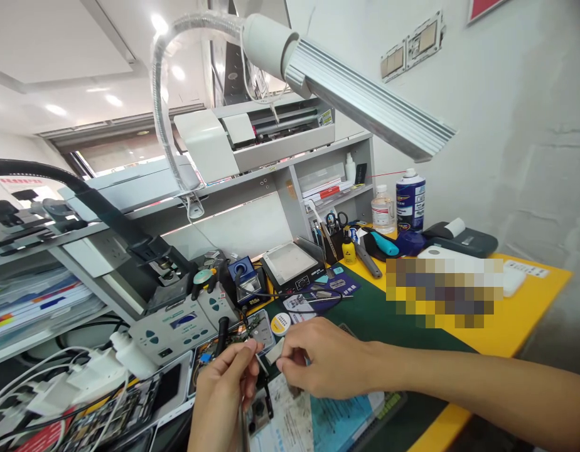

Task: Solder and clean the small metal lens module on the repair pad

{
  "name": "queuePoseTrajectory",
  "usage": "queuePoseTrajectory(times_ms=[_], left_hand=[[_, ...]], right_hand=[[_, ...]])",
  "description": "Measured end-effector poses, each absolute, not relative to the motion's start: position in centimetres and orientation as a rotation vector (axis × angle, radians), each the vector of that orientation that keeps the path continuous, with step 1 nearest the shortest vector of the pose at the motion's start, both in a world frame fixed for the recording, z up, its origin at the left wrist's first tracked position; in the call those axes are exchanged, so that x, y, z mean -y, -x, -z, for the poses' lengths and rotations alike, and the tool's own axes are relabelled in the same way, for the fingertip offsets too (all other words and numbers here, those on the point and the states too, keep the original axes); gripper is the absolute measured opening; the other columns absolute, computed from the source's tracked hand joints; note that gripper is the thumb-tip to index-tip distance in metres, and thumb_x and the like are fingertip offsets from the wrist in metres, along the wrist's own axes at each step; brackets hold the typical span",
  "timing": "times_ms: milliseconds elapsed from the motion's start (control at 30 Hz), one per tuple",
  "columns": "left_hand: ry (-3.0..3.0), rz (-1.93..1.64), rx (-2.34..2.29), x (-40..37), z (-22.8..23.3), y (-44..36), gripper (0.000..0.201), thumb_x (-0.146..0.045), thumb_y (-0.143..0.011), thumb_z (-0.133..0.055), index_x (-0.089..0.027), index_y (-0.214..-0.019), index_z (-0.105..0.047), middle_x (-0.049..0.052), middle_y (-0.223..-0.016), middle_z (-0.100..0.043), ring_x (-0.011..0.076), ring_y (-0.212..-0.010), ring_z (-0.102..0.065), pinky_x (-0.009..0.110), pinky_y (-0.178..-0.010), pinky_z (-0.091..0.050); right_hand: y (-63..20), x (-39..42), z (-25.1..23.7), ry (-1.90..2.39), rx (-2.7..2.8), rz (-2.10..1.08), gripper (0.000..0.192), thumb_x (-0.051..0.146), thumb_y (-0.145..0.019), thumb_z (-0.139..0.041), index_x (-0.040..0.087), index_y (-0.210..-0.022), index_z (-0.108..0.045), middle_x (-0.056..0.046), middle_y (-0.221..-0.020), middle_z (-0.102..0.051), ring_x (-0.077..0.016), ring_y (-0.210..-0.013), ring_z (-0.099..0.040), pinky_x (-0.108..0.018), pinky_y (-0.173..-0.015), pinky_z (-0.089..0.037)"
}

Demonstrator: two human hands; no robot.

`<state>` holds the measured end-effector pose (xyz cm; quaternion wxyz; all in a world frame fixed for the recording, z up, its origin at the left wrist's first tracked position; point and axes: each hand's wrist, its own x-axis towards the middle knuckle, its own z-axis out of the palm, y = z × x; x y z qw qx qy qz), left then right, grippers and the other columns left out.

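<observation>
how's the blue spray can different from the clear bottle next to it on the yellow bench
The blue spray can is opaque, with a dark blue printed label and a white cap; the clear bottle is see-through with a pale label. The spray can stands taller and looks wider than the clear bottle. The can sits nearer the wall, the bottle nearer the shelf unit. Both stand upright side by side at the back of the yellow bench, far from either hand.

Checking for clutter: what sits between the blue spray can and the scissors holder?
Head view: a clear plastic bottle stands between the blue spray can and scissors holder.
</observation>
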<state>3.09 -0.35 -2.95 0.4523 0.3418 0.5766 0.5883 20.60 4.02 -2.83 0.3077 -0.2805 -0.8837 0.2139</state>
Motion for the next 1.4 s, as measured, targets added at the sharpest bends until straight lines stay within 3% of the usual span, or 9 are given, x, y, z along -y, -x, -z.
queuePoseTrajectory(times_ms=[300, 567, 833, 1033, 1233, 1400], left_hand=[[-0.805, -1.491, -1.438, 0.1, 2.8, -2.3, 0.041, -0.04, -0.052, -0.087, -0.01, -0.076, -0.072, -0.007, -0.051, -0.05, 0.0024, -0.036, -0.038, 0.014, -0.035, -0.024], [-0.84, -1.428, -1.396, 0.4, 2.9, -3.1, 0.037, -0.039, -0.053, -0.086, -0.011, -0.072, -0.073, -0.006, -0.051, -0.049, 0.0016, -0.037, -0.035, 0.013, -0.035, -0.022], [-0.831, -1.433, -1.418, 0.2, 2.9, -2.7, 0.036, -0.037, -0.053, -0.086, -0.011, -0.074, -0.072, -0.006, -0.052, -0.05, 0.0029, -0.037, -0.037, 0.015, -0.035, -0.024], [-0.834, -1.433, -1.413, 0.1, 2.9, -2.5, 0.037, -0.04, -0.054, -0.085, -0.011, -0.074, -0.071, -0.005, -0.052, -0.05, 0.0033, -0.037, -0.036, 0.015, -0.035, -0.023], [-0.889, -1.385, -1.401, 0.7, 2.7, -3.3, 0.036, -0.039, -0.054, -0.085, -0.011, -0.072, -0.072, -0.004, -0.053, -0.051, 0.0031, -0.039, -0.037, 0.014, -0.036, -0.023], [-0.917, -1.358, -1.392, 0.9, 2.5, -3.6, 0.035, -0.039, -0.055, -0.085, -0.012, -0.073, -0.072, -0.003, -0.054, -0.053, 0.0044, -0.04, -0.038, 0.015, -0.036, -0.023]], right_hand=[[-20.8, -3.8, 2.8, 0.834, 2.225, -0.632, 0.02, 0.018, -0.075, -0.062, 0.017, -0.058, -0.051, 0.005, -0.054, -0.051, -0.0067, -0.049, -0.044, -0.019, -0.05, -0.031], [-20.5, -3.8, 2.8, 0.866, 2.209, -0.583, 0.02, 0.034, -0.086, -0.062, 0.018, -0.074, -0.067, 0.003, -0.064, -0.059, -0.0104, -0.058, -0.049, -0.022, -0.056, -0.031], [-20.5, -3.9, 3.1, 0.819, 2.232, -0.645, 0.018, 0.021, -0.079, -0.061, 0.017, -0.062, -0.06, 0.003, -0.06, -0.057, -0.0099, -0.058, -0.049, -0.022, -0.055, -0.032], [-20.5, -3.9, 2.9, 0.931, 2.116, -0.709, 0.027, 0.021, -0.083, -0.057, 0.018, -0.057, -0.049, 0.005, -0.054, -0.049, -0.009, -0.052, -0.042, -0.022, -0.051, -0.029], [-20.4, -4.1, 2.7, 0.931, 2.102, -0.853, 0.026, 0.027, -0.086, -0.057, 0.016, -0.062, -0.058, 0.005, -0.056, -0.05, -0.0094, -0.055, -0.044, -0.022, -0.051, -0.029], [-20.5, -4.3, 2.4, 0.896, 2.125, -1.045, 0.032, 0.034, -0.086, -0.057, 0.016, -0.059, -0.059, 0.006, -0.05, -0.038, -0.0088, -0.05, -0.033, -0.023, -0.044, -0.023]])
